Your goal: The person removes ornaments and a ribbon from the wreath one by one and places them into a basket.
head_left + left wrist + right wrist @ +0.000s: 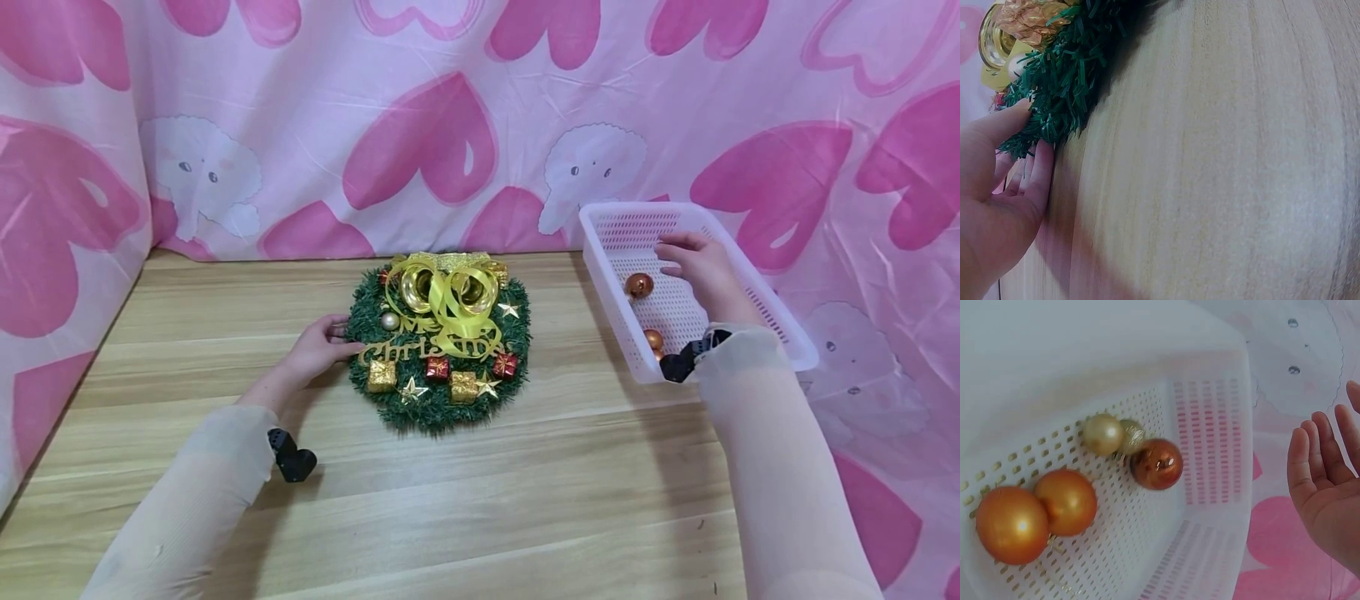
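Note:
A green Christmas wreath lies on the table, trimmed with gold bells, a yellow ribbon, gold lettering, small gift boxes and stars. My left hand holds its left edge; in the left wrist view, the thumb lies on the greenery and the fingers curl under it. Over the white plastic basket hovers my right hand, fingers loosely bent and nothing in them. Inside the basket are a shiny copper bauble, two matte orange baubles and a pearly pale bauble with another pale ball partly behind it.
The wooden table runs back to a pink heart-print curtain, which also hangs along both sides. The basket stands at the back right, its high rim close to the curtain.

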{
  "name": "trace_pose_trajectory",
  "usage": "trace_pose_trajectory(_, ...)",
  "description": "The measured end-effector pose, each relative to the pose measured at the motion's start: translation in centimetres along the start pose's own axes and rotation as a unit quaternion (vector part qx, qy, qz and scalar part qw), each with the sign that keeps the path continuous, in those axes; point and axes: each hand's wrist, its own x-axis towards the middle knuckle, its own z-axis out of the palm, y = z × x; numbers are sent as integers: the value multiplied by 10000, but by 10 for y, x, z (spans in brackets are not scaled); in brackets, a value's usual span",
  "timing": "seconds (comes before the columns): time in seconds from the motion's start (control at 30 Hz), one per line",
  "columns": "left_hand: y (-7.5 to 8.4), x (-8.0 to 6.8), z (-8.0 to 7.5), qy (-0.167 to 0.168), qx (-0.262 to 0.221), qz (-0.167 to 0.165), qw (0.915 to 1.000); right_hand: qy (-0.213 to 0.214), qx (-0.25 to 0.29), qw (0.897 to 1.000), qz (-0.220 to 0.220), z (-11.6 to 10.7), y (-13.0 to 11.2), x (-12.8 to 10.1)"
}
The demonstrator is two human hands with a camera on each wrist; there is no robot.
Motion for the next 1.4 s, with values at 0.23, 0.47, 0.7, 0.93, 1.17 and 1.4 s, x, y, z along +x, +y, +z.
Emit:
trace_pose_trajectory(0.23, -1, -1, -1, -13, -56, -11, 10000, -311, 593, 9961, -573, 24, -25, -5)
trace_pose_trajectory(0.47, 0, -1, -1, -18, -25, 6, 10000, -630, 805, 9927, -648, 55, -53, -12)
trace_pose_trajectory(0.7, -1, 0, -1, -40, -66, -31, 10000, -1112, 1282, 9782, -1197, 93, -66, -16)
trace_pose_trajectory(0.93, -2, 1, -1, -59, -141, -25, 9999, -1605, 1560, 9644, -1407, 133, -80, -21)
trace_pose_trajectory(1.17, -5, 2, -1, -34, -105, -23, 9999, -2027, 1754, 9507, -1561, 165, -91, -27)
trace_pose_trajectory(1.4, -5, 3, -1, 22, -100, -37, 9999, -2330, 1902, 9414, -1525, 192, -97, -30)
